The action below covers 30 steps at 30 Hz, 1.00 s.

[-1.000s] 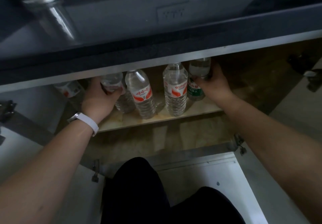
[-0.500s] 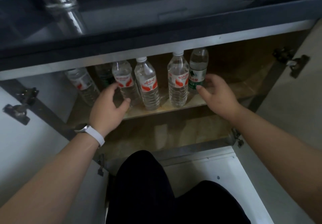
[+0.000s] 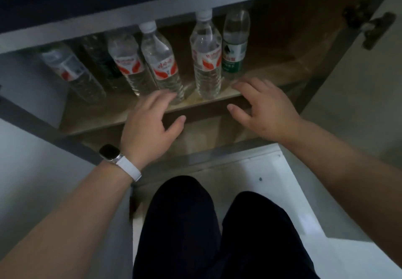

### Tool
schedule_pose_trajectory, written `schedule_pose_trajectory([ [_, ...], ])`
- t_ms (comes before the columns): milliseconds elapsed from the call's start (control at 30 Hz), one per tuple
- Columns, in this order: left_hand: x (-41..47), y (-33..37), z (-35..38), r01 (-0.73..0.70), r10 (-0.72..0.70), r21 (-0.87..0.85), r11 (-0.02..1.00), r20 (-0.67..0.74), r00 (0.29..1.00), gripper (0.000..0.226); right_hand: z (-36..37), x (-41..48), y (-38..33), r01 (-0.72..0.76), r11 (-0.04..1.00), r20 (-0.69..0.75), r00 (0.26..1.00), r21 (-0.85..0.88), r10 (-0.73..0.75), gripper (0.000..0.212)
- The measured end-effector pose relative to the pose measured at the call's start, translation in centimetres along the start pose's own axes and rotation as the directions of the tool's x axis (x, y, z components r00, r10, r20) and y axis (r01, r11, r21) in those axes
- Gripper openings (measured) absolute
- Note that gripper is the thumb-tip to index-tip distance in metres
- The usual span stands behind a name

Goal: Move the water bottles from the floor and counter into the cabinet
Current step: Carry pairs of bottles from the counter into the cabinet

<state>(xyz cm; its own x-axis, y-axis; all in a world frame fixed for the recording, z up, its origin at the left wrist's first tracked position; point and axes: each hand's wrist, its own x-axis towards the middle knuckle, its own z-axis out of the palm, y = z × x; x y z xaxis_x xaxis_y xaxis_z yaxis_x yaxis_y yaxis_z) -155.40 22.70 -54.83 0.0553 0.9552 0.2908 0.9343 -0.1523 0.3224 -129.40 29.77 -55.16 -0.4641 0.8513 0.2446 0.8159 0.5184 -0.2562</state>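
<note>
Cabinet [image 3: 282,96], open, 1 wooden shelf [image 3: 97,118]; contents listed left to right.

Item 1: bottle with white and red label [image 3: 71,70], far left, leaning in shadow.
Item 2: dark bottle [image 3: 102,61], behind, label unreadable.
Items 3 and 4: 2 red-label bottles [image 3: 130,65] [image 3: 163,65], side by side, upright.
Item 5: red-label bottle [image 3: 206,57], standing apart from item 4 with a gap between.
Item 6: green-label bottle [image 3: 233,48], just beside item 5, slightly further back.

Left hand [image 3: 150,131], watch [image 3: 111,151] on the wrist: fingers spread loose, holding nothing, tips near the foot of item 4 at the shelf's front edge. Right hand [image 3: 265,111]: fingers spread, holding nothing, tips near the shelf edge below items 5 and 6.

Step judged in hand: letting go and drawing back after placing. To do it well, both hands should come straight out and low, clear of the bottle feet, since items 4 and 5 stand close to the front edge and could tip out if knocked.

Change since 1 second ago: the left hand then gripped item 3 and the right hand gripped item 6; both are now released and pulled back to the shelf edge. All 6 bottles remain standing on the shelf.
</note>
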Motion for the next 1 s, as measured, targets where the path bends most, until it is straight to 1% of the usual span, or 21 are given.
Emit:
schedule_pose_trajectory([
  [167, 1.4, 2.5, -1.2, -0.093, 0.089, 0.021, 0.995, 0.13, 0.987, 0.054, -3.6, -0.6, -0.7, -0.023, 1.0, 0.085, 0.996, -0.006, 0.023, 0.058],
  [200, 1.9, 3.2, -1.8, -0.093, 0.091, 0.004, 0.996, 0.161, 0.983, 0.054, -4.6, -0.8, -0.9, -0.029, 1.0, 0.088, 0.996, 0.003, 0.028, 0.058],
  [333, 3.4, 6.0, -5.2, -0.115, 0.126, -0.054, 0.992, 0.26, 0.957, 0.057, -9.9, -1.9, -2.3, -0.07, 0.998, 0.017, 0.997, -0.001, 0.07, 0.051],
  [400, 3.9, 7.5, -7.6, -0.121, 0.138, -0.076, 0.99, 0.284, 0.949, 0.059, -13.3, -2.2, -3.3, -0.1, 0.995, 0.038, 0.994, -0.025, 0.101, 0.052],
  [500, 4.3, 10.2, -12.1, -0.138, 0.163, -0.103, 0.985, 0.302, 0.939, 0.058, -18.5, -2.5, -5.0, -0.133, 0.989, 0.113, 0.984, -0.064, 0.14, 0.055],
  [600, 4.6, 12.7, -17.1, -0.195, 0.215, -0.094, 0.976, 0.311, 0.926, 0.055, -23.6, -2.9, -6.7, -0.136, 0.987, 0.148, 0.978, -0.082, 0.147, 0.055],
  [833, 6.3, 17.5, -28.0, -0.329, 0.326, -0.031, 0.944, 0.262, 0.908, 0.054, -35.7, -3.2, -10.6, -0.115, 0.982, 0.225, 0.963, -0.149, 0.147, 0.054],
  [1000, 7.8, 20.6, -33.3, -0.434, 0.425, -0.017, 0.901, 0.236, 0.874, 0.049, -42.4, -3.3, -12.6, -0.138, 0.973, 0.246, 0.952, -0.183, 0.182, 0.056],
])
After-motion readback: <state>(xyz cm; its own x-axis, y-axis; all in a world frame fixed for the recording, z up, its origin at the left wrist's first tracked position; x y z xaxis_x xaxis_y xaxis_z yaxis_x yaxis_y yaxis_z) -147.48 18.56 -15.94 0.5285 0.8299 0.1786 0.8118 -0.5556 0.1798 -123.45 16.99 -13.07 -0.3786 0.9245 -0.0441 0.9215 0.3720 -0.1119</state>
